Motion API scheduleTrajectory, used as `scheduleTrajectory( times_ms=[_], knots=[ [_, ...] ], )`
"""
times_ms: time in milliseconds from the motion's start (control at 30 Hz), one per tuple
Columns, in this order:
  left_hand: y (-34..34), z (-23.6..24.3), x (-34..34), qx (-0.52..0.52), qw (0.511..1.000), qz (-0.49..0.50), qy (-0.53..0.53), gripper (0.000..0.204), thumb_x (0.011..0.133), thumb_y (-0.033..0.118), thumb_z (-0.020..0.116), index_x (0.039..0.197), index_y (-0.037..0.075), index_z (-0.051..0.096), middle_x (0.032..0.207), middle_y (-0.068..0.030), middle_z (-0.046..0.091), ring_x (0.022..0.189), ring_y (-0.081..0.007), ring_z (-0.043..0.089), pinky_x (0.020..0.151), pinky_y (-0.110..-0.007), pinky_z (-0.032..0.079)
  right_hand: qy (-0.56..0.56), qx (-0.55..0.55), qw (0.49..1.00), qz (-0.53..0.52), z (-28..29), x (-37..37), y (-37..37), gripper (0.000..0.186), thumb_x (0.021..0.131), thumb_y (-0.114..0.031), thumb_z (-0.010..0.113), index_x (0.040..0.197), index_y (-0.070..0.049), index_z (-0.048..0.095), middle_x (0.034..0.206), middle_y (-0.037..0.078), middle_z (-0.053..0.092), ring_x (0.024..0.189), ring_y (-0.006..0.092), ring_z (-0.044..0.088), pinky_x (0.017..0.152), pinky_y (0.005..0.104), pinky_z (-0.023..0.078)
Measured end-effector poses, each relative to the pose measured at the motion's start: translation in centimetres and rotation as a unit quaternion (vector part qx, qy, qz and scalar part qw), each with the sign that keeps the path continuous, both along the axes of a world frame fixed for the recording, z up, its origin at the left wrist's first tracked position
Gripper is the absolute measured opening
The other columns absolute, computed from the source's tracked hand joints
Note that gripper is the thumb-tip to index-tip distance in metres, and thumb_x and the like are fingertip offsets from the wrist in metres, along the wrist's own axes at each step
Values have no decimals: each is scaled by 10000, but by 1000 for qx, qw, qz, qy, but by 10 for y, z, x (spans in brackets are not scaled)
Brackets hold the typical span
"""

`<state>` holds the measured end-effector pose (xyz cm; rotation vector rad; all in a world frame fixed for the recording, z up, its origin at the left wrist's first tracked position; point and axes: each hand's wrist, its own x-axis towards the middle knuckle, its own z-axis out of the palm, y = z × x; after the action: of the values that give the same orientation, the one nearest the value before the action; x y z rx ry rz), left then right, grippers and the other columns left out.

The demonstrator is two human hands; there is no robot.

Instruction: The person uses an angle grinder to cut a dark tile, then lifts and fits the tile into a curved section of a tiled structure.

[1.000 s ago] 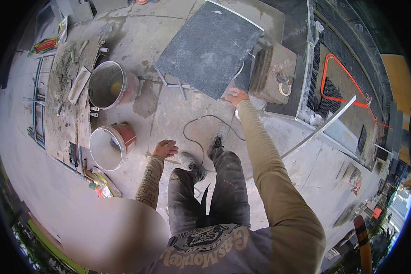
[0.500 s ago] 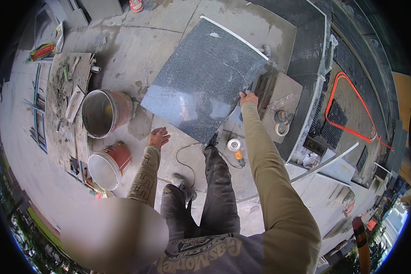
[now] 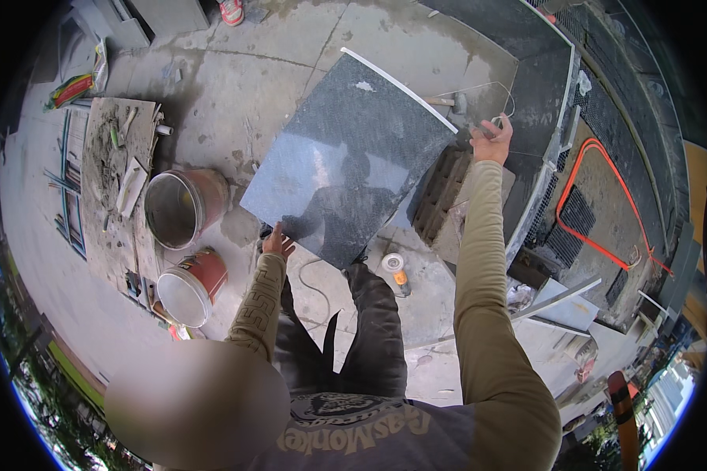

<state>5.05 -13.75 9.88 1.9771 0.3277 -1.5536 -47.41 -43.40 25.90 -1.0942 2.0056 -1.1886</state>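
A dark, polished, speckled stone slab (image 3: 322,169) lies in front of me, with a white strip (image 3: 401,86) along its far edge. My body is mirrored in its surface. My left hand (image 3: 277,243) is at the slab's near left edge, fingers apart; whether it touches the edge is hard to tell. Beyond the slab's right side, my right hand (image 3: 491,143) is raised with fingers bent in a pinch. A thin pale string (image 3: 513,98) loops out from these fingers. An angle grinder (image 3: 397,271) with an orange body rests on the floor near my feet.
Two reddish buckets, a larger one (image 3: 208,192) and a smaller one (image 3: 208,271), stand on the left. Beside them is a dirty board (image 3: 102,173) with hand tools. A hammer (image 3: 452,102) lies past the slab. An orange hose (image 3: 562,196) lies at the right, beyond a low dark wall.
My right hand has moved away from the slab's right edge, outward and farther off, drawing the string off the slab. My left hand has come up to the slab's near left edge.
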Motion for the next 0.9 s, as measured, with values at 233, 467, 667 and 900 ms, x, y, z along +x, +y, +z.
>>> scheduleTrajectory(
  times_ms=[233, 467, 667, 900],
  knots=[
    [-29, 3, -10, -49, 994, 94, 24, 887, 951, 731, 591, 1430, -12, 518, 1383, -191, 640, 1271, -379, 611, 1081, -642, 454, 256, 120, 918, 279, -90, 156, -107, 613, 853, -406, 805, 1390, -153, 652, 1349, 182, 655, 1305, 381, 569, 1114, 458, 473],
    [-43, 6, -17, -117, 982, 108, 104, 1004, 957, 790, 498, 1545, -16, 386, 1543, -168, 513, 1389, -383, 511, 1137, -624, 414, 224, 254, 925, 175, -151, 250, -269, 497, 903, -435, 760, 1317, -165, 714, 1355, 115, 690, 1269, 298, 633, 1074, 421, 505],
    [-38, 19, -3, -53, 980, 133, 134, 1011, 948, 776, 534, 1592, 24, 331, 1610, -164, 432, 1467, -385, 424, 1183, -617, 363, 52, 201, 970, 125, -146, 273, -257, 228, 852, -287, 845, 1018, -131, 834, 1136, 92, 784, 1011, 239, 754, 929, 361, 581],
    [-43, 8, -2, -47, 978, 149, 142, 1003, 938, 767, 558, 1609, 61, 319, 1632, -148, 412, 1484, -378, 409, 1191, -599, 368, -391, -95, 915, -43, -113, 196, -215, 149, 933, -80, 787, 1056, -4, 751, 979, 103, 770, 879, 220, 757, 780, 346, 605]
  ],
)
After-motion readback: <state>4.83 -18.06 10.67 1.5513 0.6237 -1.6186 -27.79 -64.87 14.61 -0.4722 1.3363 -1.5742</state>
